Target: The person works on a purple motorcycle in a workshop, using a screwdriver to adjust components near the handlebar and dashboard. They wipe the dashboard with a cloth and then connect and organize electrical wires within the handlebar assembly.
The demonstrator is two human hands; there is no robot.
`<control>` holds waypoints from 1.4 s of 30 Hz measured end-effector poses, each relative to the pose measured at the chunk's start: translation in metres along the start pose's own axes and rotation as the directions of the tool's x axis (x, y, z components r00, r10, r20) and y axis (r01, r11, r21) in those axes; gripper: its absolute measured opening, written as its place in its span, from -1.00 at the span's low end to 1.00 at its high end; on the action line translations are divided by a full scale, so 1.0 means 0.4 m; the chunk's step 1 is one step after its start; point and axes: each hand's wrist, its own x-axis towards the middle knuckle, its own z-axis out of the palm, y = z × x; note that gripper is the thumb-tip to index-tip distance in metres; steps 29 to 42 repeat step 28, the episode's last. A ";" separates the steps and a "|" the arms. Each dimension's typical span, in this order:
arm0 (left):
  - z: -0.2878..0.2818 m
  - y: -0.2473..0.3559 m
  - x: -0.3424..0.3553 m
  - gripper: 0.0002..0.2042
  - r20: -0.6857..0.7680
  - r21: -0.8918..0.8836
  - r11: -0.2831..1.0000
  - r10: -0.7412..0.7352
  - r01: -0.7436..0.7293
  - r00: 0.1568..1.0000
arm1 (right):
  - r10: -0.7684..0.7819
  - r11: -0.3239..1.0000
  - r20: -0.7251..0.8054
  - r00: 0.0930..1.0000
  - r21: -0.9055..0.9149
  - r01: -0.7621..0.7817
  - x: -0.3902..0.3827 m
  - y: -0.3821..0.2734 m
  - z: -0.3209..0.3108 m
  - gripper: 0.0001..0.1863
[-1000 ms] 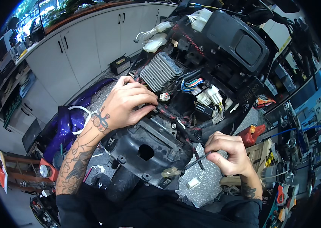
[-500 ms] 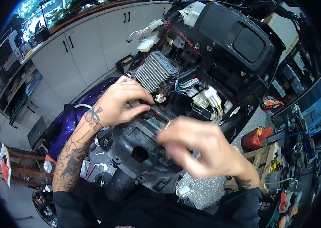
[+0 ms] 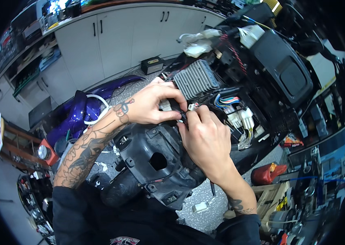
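Both hands meet over a dark wiring harness [image 3: 184, 119], just below a finned metal block [image 3: 195, 80]. Thumb and forefinger of my left hand [image 3: 156, 104] pinch the harness from the left. From the right, my right hand [image 3: 207, 136] closes its fingertips on the same spot, hiding much of what lies between them. A small white connector with a reddish part [image 3: 193, 106] sticks up just beyond the fingertips. Under my hands spreads a dusty black plastic vehicle panel [image 3: 140, 149] with a dark opening.
Multicoloured wires [image 3: 226, 101] and white connectors [image 3: 244, 119] lie right of my hands. Purple bodywork [image 3: 72, 116] rests at left, before white cabinets [image 3: 115, 45]. A small black box [image 3: 152, 64] stands on the speckled floor. A red pouch [image 3: 264, 173] is at right.
My right hand, blurred before, has moved up and left to join the left hand at the harness. My view has shifted, so the vehicle appears farther right.
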 end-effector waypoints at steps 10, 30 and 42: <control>0.010 -0.034 0.005 -0.73 -0.001 0.061 0.977 0.204 -0.203 0.979 | -0.058 0.998 -0.024 0.998 -0.018 0.058 -0.007 -0.004 0.003 -0.84; 0.056 -0.091 -0.002 -0.71 -0.100 0.303 0.873 0.427 -0.381 0.899 | -0.228 0.955 -0.128 0.965 0.162 0.247 0.002 0.000 0.019 -0.81; 0.056 -0.091 -0.002 -0.71 -0.100 0.303 0.873 0.427 -0.381 0.899 | -0.228 0.955 -0.128 0.965 0.162 0.247 0.002 0.000 0.019 -0.81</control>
